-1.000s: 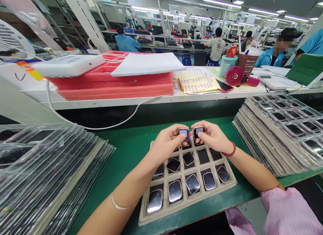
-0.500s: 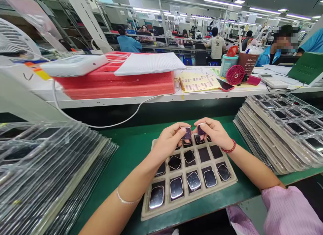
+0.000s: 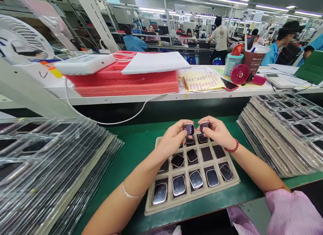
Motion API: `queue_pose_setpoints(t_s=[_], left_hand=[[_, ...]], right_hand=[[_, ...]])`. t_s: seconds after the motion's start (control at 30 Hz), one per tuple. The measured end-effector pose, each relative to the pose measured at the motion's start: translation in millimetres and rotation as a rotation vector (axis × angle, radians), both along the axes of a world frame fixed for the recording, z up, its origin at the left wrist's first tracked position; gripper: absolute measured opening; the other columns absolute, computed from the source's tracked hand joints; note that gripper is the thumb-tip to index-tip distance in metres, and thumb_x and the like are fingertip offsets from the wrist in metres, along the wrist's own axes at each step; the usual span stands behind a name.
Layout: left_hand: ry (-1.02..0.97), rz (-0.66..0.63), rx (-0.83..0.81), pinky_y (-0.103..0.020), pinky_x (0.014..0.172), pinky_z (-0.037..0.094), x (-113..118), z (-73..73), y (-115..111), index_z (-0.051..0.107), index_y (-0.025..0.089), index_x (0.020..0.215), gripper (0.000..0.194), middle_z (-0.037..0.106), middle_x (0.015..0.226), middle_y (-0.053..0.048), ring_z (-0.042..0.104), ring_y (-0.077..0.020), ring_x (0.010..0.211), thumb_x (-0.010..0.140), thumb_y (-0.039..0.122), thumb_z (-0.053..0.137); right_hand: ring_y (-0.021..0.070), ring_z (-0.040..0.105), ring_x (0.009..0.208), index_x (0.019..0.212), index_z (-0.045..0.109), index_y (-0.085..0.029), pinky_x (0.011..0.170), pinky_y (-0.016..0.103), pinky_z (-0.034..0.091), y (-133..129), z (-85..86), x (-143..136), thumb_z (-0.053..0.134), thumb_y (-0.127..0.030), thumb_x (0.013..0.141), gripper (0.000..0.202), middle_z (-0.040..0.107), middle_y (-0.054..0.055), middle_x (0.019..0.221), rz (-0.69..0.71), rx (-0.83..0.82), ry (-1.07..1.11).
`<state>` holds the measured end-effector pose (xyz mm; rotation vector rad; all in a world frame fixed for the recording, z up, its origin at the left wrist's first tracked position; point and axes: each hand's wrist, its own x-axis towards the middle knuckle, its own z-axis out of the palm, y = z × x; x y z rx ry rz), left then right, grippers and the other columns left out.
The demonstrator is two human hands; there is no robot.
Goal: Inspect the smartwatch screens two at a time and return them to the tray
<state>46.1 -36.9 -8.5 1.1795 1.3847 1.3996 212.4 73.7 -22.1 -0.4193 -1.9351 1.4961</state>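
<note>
My left hand (image 3: 174, 135) is closed on a smartwatch body (image 3: 188, 129) without a strap, its screen facing me and showing small lit marks. Close beside it, my right hand (image 3: 219, 131) grips a second smartwatch body (image 3: 205, 126), whose screen is also lit. Both are held over the far edge of a beige compartment tray (image 3: 191, 202). Strapless watch bodies lie in many of its compartments, such as a silver-rimmed watch (image 3: 196, 179) in the near row. Two dark-bottomed compartments (image 3: 207, 154) in the middle row hold no watch. My fingers partly hide the far row.
Stacks of clear trays with watches stand at left (image 3: 58, 167) and right (image 3: 275, 137) on the green bench (image 3: 136, 140). A white shelf (image 3: 141, 99) behind bears red foam (image 3: 126, 87), papers, a small pink fan (image 3: 239, 74) and a calculator. A white cable hangs below it. People work beyond.
Both watch screens have turned from dark to lit and face me more squarely. The view has shifted slightly. In the background, a person in a light shirt now stands taller.
</note>
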Motion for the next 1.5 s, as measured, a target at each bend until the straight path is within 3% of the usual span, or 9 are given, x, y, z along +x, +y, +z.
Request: queue_pose_setpoints(t_s=[0.13,0.33,0.5,0.6,0.73,0.83,0.97,1.13,1.5], left_hand=[[0.003,0.009,0.002,-0.023,0.060,0.047,-1.1,3.7,-1.4,0.059,0.018,0.111,0.043,0.070,0.102,-0.006,0.066,-0.0171,0.082,0.068,0.015,0.062],[0.022,0.031,0.013,-0.028,0.070,0.051,-3.3,4.7,-2.0,0.062,0.017,0.100,0.032,0.067,0.085,-0.001,0.063,-0.0144,0.070,0.069,0.022,0.069],[0.016,0.004,-0.016,-0.029,0.081,0.051,-4.8,4.7,-1.9,0.056,0.017,0.116,0.054,0.070,0.097,-0.005,0.067,-0.0206,0.095,0.064,0.014,0.068],[-0.015,-0.019,-0.023,-0.027,0.075,0.051,-5.4,3.9,-1.2,0.051,0.017,0.127,0.065,0.070,0.095,-0.005,0.068,-0.0195,0.091,0.065,0.016,0.071],[-0.002,-0.021,-0.042,-0.022,0.050,0.041,-7.9,1.9,0.7,0.064,0.013,0.111,0.042,0.068,0.080,-0.004,0.064,-0.0144,0.063,0.079,0.040,0.067],[-0.022,-0.011,-0.046,-0.022,0.048,0.040,-10.5,2.0,1.2,0.064,0.012,0.112,0.049,0.069,0.081,-0.007,0.063,-0.0151,0.061,0.084,0.052,0.060],[-0.004,-0.027,-0.046,-0.022,0.053,0.045,-12.1,3.5,0.7,0.056,0.016,0.129,0.063,0.070,0.085,-0.004,0.066,-0.0170,0.072,0.072,0.033,0.075],[-0.004,-0.018,-0.034,-0.023,0.050,0.043,-13.3,3.3,0.8,0.067,0.012,0.113,0.047,0.071,0.087,-0.009,0.066,-0.0174,0.067,0.081,0.047,0.066],[0.038,-0.037,0.002,-0.023,0.055,0.047,-17.5,6.0,-0.8,0.060,0.016,0.124,0.050,0.071,0.105,-0.009,0.069,-0.0200,0.082,0.077,0.031,0.069]], right_hand=[[0.0140,0.063,0.073,0.110,0.058,-0.019,0.059,0.024,0.051,-1.2,-0.7,-0.8,0.060,-0.016,0.076,0.034,0.069,0.005,0.097,0.042,-0.020,-0.023],[0.0126,0.065,0.075,0.122,0.056,-0.018,0.062,0.023,0.055,1.0,-1.9,1.8,0.057,-0.017,0.079,0.042,0.069,0.007,0.106,0.155,-0.088,-0.034],[0.0128,0.067,0.079,0.128,0.052,-0.017,0.066,0.023,0.055,0.3,-2.4,1.5,0.057,-0.010,0.075,0.054,0.068,0.010,0.113,0.192,-0.086,0.000],[0.0117,0.066,0.077,0.129,0.052,-0.016,0.066,0.022,0.055,0.3,-2.8,0.9,0.059,-0.009,0.075,0.054,0.068,0.009,0.109,0.179,-0.093,0.011],[0.0105,0.064,0.065,0.114,0.062,-0.015,0.058,0.021,0.054,2.2,-2.6,1.2,0.058,-0.028,0.088,0.029,0.070,0.007,0.096,0.133,-0.136,-0.025],[0.0112,0.064,0.066,0.114,0.062,-0.015,0.057,0.022,0.055,3.5,-1.2,1.7,0.057,-0.036,0.091,0.031,0.070,0.008,0.097,0.130,-0.163,-0.018],[0.0098,0.061,0.066,0.120,0.056,-0.018,0.056,0.020,0.053,3.8,-0.2,1.3,0.067,-0.021,0.080,0.042,0.069,0.006,0.101,0.106,-0.131,-0.012],[0.0091,0.059,0.057,0.108,0.062,-0.015,0.050,0.019,0.049,4.5,-1.4,0.3,0.056,-0.036,0.092,0.027,0.069,0.007,0.090,0.129,-0.162,-0.031],[0.0108,0.064,0.068,0.117,0.058,-0.018,0.056,0.020,0.055,15.1,3.4,-11.6,0.063,-0.026,0.083,0.035,0.069,0.007,0.101,0.165,-0.161,-0.005]])
